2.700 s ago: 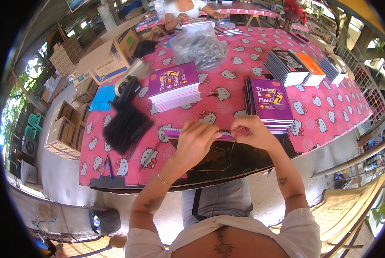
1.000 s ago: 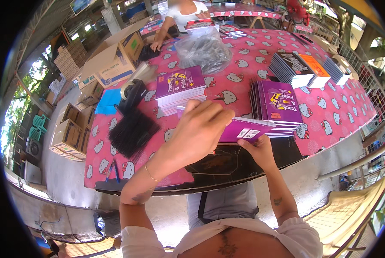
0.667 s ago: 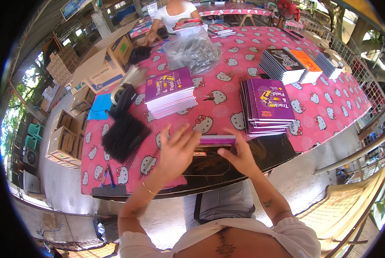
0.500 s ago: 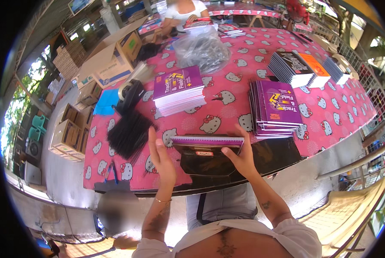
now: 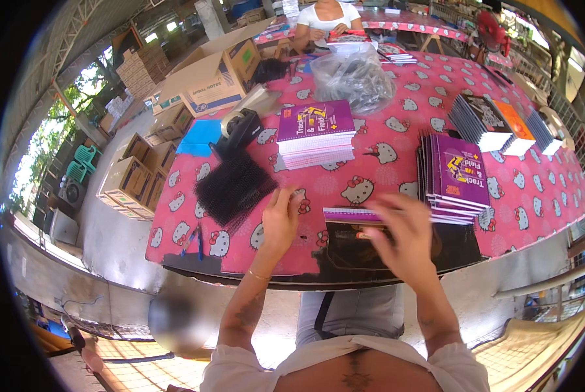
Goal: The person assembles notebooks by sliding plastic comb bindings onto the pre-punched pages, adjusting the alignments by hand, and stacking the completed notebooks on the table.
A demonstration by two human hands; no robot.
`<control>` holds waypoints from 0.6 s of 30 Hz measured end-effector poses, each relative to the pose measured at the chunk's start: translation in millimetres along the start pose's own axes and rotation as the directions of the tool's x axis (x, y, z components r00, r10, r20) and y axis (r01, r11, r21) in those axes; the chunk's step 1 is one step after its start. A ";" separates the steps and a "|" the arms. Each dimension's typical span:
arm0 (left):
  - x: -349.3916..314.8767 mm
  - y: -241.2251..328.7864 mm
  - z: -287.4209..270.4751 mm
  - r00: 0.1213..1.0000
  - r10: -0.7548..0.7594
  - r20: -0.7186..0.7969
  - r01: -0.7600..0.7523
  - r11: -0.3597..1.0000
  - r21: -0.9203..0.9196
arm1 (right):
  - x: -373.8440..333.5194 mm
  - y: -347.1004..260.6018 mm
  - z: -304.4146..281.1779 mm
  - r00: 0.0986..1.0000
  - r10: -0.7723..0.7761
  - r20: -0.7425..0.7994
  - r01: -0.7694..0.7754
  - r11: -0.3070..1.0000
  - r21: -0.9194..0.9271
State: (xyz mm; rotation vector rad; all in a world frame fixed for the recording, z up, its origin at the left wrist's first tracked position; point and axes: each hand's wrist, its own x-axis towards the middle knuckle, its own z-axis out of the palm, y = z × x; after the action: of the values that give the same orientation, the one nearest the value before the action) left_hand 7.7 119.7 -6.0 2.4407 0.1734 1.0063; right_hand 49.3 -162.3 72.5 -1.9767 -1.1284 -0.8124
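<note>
A purple-edged notebook block [image 5: 346, 214] stands on its edge in a black holder [image 5: 351, 251] at the table's near edge. My right hand [image 5: 406, 235] is over its right end, smeared by motion, with thumb and fingers apart; it covers part of the block. To the left, my left hand [image 5: 280, 219] is raised with its fingers bent and drawn together; anything between them cannot be made out. Beside that hand lies a pile of black spiral binding coils [image 5: 235, 189]. A stack of purple-covered page blocks [image 5: 315, 134] sits behind, and purple spiral notebooks [image 5: 459, 173] are stacked at the right.
A black tape dispenser [image 5: 240, 130], a blue sheet [image 5: 199, 138] and pens [image 5: 198, 243] lie at the left. Farther off are a cardboard box [image 5: 214, 81] and a clear plastic bag [image 5: 354, 81]. More notebook stacks [image 5: 488, 121] stand right. Another person [image 5: 328, 26] works across the table.
My view has shifted, so the table items sit farther right. My left hand has moved away from the notebook block toward the coils, fingers drawing in. My right hand has come over the block's right end.
</note>
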 end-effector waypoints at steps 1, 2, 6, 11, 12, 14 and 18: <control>6.5 23.7 -7.7 0.999 0.053 0.010 -0.051 0.989 -0.138 | 7.0 -4.6 12.2 1.000 0.020 0.002 -0.020 1.000 -0.009; 10.3 43.9 -16.9 0.995 0.103 0.005 -0.098 0.959 -0.267 | 14.7 -6.8 30.1 0.999 0.010 0.044 -0.010 1.000 -0.004; -5.4 79.6 -40.8 0.995 0.040 0.094 -0.007 0.946 -0.324 | 15.5 7.6 61.8 0.959 0.067 0.275 -0.065 0.998 -0.017; -3.3 76.0 -43.2 0.983 0.046 0.177 0.010 0.954 -0.299 | 18.4 8.9 67.2 0.989 0.021 0.147 -0.023 1.000 0.015; -1.7 75.3 -44.8 0.976 0.055 0.209 0.000 0.968 -0.251 | 18.7 9.5 67.0 0.985 0.034 0.168 -0.036 0.999 0.009; -1.9 72.0 -42.2 0.980 0.033 0.198 0.019 0.967 -0.253 | 19.6 7.7 66.0 0.985 0.037 0.166 -0.041 0.999 0.021; -0.4 67.0 -34.9 0.994 0.046 0.100 -0.018 0.964 -0.265 | 19.8 7.8 66.1 0.985 0.051 0.166 -0.058 0.998 0.037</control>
State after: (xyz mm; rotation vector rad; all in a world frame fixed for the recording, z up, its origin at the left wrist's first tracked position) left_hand -21.2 74.9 47.5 2.2505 -0.0344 0.8517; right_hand 75.9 -102.4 49.7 -2.0611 -1.1699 -0.6004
